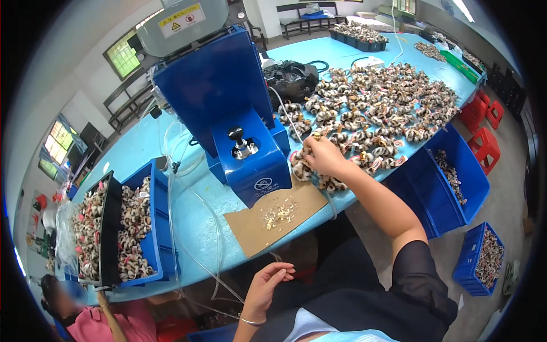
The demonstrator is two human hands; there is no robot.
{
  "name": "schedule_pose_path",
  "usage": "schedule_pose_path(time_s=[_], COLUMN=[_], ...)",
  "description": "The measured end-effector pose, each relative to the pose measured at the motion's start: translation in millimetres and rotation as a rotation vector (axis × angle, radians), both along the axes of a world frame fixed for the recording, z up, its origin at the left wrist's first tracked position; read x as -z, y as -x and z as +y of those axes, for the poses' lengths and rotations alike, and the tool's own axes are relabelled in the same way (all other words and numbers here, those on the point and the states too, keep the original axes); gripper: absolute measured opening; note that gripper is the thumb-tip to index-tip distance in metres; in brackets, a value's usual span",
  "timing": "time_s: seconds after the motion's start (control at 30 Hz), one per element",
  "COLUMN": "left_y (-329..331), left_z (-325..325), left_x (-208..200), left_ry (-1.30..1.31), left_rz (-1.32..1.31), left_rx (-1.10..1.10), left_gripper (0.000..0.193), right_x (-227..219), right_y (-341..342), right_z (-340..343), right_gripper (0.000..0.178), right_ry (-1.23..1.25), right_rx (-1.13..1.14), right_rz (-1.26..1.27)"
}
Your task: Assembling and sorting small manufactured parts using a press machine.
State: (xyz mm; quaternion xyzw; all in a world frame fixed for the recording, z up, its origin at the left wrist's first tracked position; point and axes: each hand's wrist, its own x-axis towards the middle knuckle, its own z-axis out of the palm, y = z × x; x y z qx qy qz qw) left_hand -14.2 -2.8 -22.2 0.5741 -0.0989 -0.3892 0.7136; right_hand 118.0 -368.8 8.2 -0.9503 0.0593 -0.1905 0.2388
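Observation:
My right hand [323, 155] reaches over the near edge of a large pile of small plush toys [387, 108], brown, black and white with small tags. Its fingers are closed on one plush toy [301, 165], partly hidden by the hand. Low in front of my body is my left hand [268, 285], its fingers loosely bent and nothing visible in them. Between the hands and the machine lies a piece of brown cardboard [245, 231], with pale crumbs [278, 214] on it. The blue machine [245, 154] has a black knob [235, 133] and metal fitting on its lower front.
Clear tubes [171, 222] run beside the machine on the light-blue table [199, 199]. Blue and black crates [162, 251] of toys stand at the left, near a person in pink [114, 322]. More blue bins [407, 196] and red stools [484, 149] are at the right. A black bag [290, 80] lies behind.

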Motion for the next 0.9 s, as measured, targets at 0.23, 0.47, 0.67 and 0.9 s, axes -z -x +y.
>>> schedule_pose_path(time_s=[0.23,0.47,0.67,0.9], left_y=[-19,-27,-23,-1], left_z=[10,-34,-21,-39], left_x=[-5,-2,8,39], left_ry=[0.005,0.040,-0.060,-0.222], left_rz=[-0.083,-0.125,-0.097,-0.102], left_rx=[0.222,0.676,0.828,0.836], left_gripper=[0.027,0.030,0.028,0.030], right_x=[-33,-58,13,104], right_y=[42,371,633,732], right_z=[11,34,113,205], right_gripper=[0.032,0.018,0.026,0.078], right_ry=[0.367,0.278,-0.543,-1.655], right_rx=[0.036,0.629,1.417,1.223], right_rz=[-0.358,0.037,0.593,1.138])
